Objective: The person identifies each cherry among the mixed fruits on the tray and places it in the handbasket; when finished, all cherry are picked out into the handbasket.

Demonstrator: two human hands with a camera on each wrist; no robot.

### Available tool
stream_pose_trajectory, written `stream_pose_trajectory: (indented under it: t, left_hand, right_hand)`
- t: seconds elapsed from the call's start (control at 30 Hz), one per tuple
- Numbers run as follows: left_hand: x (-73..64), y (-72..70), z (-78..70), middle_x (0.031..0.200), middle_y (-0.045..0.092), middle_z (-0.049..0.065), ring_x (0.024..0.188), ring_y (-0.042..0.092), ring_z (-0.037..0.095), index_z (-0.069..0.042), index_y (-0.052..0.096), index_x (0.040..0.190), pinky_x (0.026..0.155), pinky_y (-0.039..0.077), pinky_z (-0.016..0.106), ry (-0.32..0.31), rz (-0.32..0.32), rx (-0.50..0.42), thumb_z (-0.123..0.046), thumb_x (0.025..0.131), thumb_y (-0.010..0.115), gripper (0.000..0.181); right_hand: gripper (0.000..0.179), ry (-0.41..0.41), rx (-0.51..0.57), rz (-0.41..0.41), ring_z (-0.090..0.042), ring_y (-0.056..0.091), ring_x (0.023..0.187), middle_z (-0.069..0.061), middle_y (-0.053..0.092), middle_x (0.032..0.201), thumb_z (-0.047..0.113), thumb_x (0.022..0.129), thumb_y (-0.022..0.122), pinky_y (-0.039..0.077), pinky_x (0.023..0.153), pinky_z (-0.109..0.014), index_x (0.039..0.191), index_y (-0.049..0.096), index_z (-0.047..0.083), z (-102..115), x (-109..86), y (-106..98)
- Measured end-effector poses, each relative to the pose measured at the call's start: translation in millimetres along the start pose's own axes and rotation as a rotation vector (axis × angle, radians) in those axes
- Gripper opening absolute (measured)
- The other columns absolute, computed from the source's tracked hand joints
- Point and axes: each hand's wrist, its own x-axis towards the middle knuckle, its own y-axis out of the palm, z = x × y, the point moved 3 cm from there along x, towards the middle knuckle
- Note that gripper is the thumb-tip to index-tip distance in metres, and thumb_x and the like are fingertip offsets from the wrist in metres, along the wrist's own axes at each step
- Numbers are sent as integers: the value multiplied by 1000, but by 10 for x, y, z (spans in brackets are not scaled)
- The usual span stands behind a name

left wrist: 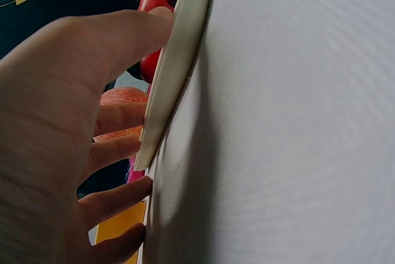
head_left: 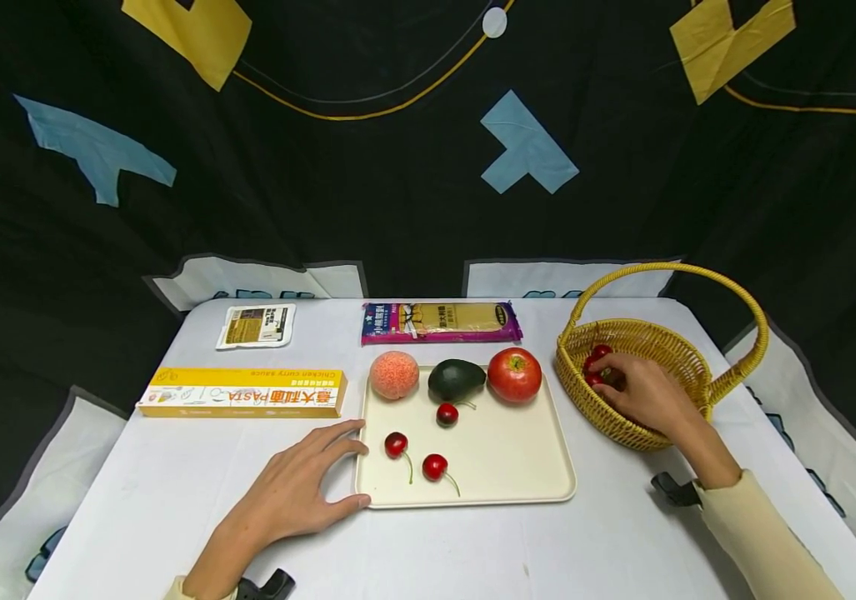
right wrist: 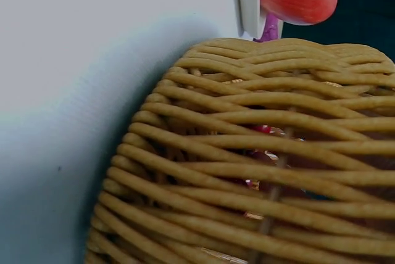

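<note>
My left hand (head_left: 292, 483) lies at the left side of the cream tray (head_left: 503, 450), fingers spread, with the thumb and fingertips at its rim. On the tray are a peach-like fruit (head_left: 394, 375), a dark green avocado (head_left: 457, 381), a red apple (head_left: 515, 375) and three cherries, one near the middle (head_left: 434, 467). My right hand (head_left: 648, 396) reaches into the wicker basket (head_left: 668, 337), its thumb and forefinger pinching at a cherry (head_left: 593, 379). More cherries (head_left: 602, 352) lie by these fingertips. The basket's weave hides most of this hand in the right wrist view.
Left of the tray lies a yellow pasta box (head_left: 240, 393), with a white sachet (head_left: 256, 326) behind it. A purple-edged noodle packet (head_left: 441, 322) lies behind the tray. The basket's tall handle (head_left: 758, 333) arches above the right hand. Dark cloth hangs behind the table.
</note>
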Motion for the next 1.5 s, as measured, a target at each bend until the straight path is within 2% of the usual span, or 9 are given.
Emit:
stream_pose_trajectory:
  t: [0.3, 0.57, 0.63, 0.8, 1.0, 1.13, 1.37, 1.5]
  left_hand:
    - [2, 2, -2, 162, 52, -9, 147, 53, 22, -35, 70, 125, 98, 56, 52, -8, 11, -6, -63, 83, 84, 52]
    - [-1, -2, 8, 162, 52, -10, 147, 53, 21, -34, 70, 125, 98, 57, 52, -1, 1, 1, -63, 84, 83, 52]
    - [1, -2, 10, 162, 52, -10, 147, 53, 21, -34, 70, 125, 99, 57, 52, 0, 0, -1, -63, 84, 83, 52]
    - [0, -1, 5, 162, 52, -10, 147, 53, 21, -35, 70, 125, 98, 57, 52, 5, -2, -12, -64, 84, 83, 51]
    - [4, -7, -1, 162, 52, -9, 146, 54, 21, -34, 71, 125, 97, 57, 52, 7, -3, -10, -63, 84, 84, 52]
    - [7, -9, -1, 162, 52, -8, 146, 53, 22, -33, 71, 125, 99, 57, 52, 4, 1, -8, -62, 84, 84, 52]
    - [3, -7, 4, 162, 52, -9, 146, 53, 21, -33, 71, 125, 98, 57, 51, 1, 3, -2, -62, 84, 84, 53]
    - [-2, -2, 2, 162, 52, -9, 145, 54, 21, -33, 71, 125, 98, 56, 51, -1, 6, -3, -62, 84, 84, 52]
  right_hand:
    - [28, -30, 22, -68, -21, 66, 83, -5, 76, 101, 22, 96, 84, 53, 70, -39, 121, 77, 10, 102, 16, -102]
    - [30, -97, 34, -162, -27, 66, 81, -9, 76, 103, 20, 96, 83, 51, 68, -38, 124, 77, 9, 356, 36, -176]
    - [31, -113, 42, -174, -28, 67, 85, -10, 76, 107, 19, 96, 83, 55, 70, -40, 124, 77, 10, 433, 38, -172]
    - [31, -142, 78, -169, -28, 71, 94, -11, 75, 117, 20, 95, 84, 62, 78, -48, 124, 75, 10, 627, 44, -113]
    - [31, -181, 86, -157, -26, 74, 97, -8, 76, 117, 22, 94, 86, 63, 80, -46, 121, 76, 12, 887, 36, -35]
    - [32, -221, 94, -150, -26, 74, 94, -6, 77, 112, 20, 92, 88, 64, 78, -44, 120, 77, 11, 1076, 30, 35]
    - [32, -347, 141, -109, -22, 76, 91, -6, 77, 112, 18, 90, 90, 65, 76, -42, 119, 77, 11, 1338, 16, 219]
    - [32, -398, 138, -85, -20, 78, 92, -5, 77, 114, 20, 92, 88, 65, 78, -37, 120, 77, 12, 1474, -1, 321]
